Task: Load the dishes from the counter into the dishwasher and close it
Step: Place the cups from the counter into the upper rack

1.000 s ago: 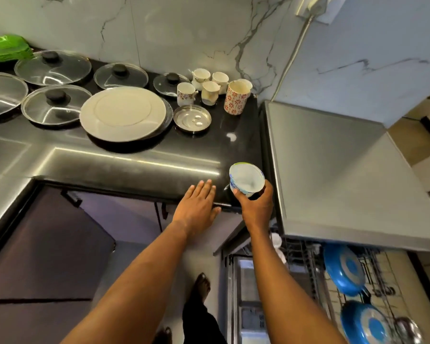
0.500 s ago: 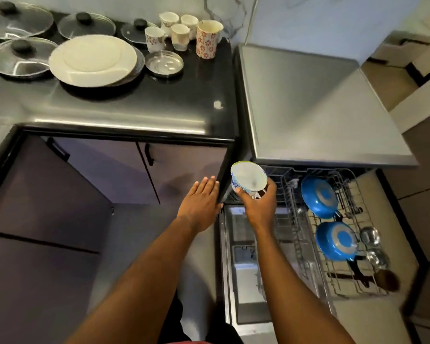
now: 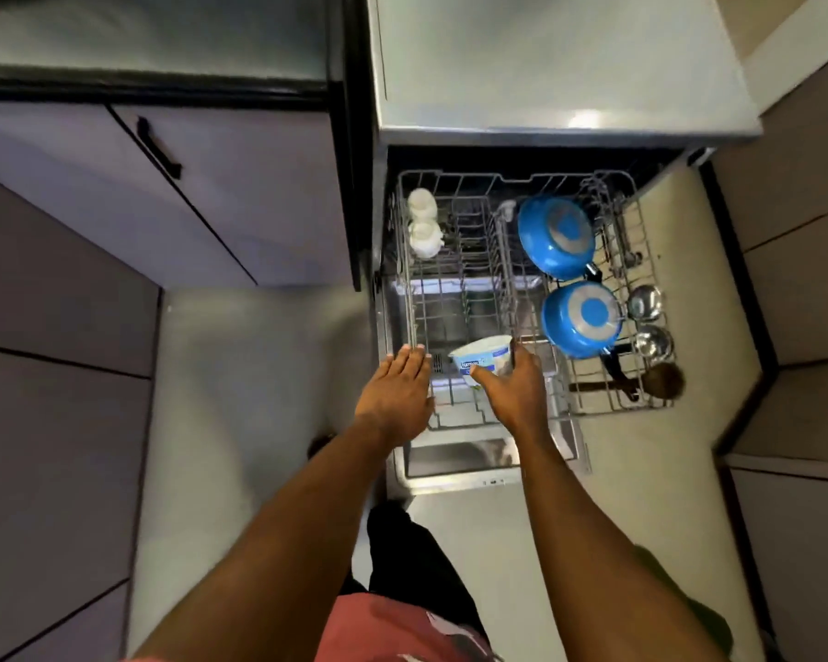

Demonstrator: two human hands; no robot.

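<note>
White plastic with a blue label: a small tub (image 3: 481,358) is gripped in our right hand (image 3: 512,389), thumb on the near side, fingers curled round the far side, its open mouth facing up and away from us. Our left hand (image 3: 397,394) lies flat just beside it, fingers straight and together, their tips at the front left of the rack (image 3: 450,193); we cannot tell whether they touch the wire. Both arms reach forward and down.

The tub hangs over the rack's bare front part, above the lowered dishwasher door (image 3: 460,461). Two white cups (image 3: 422,222) sit at the rack's far left. On its right side stand two blue pans (image 3: 555,236), with two steel bowls (image 3: 645,303) beside them.

Pale floor (image 3: 259,375) spreads to the left, bordered by grey cabinets (image 3: 235,183) under a dark counter (image 3: 163,35).
</note>
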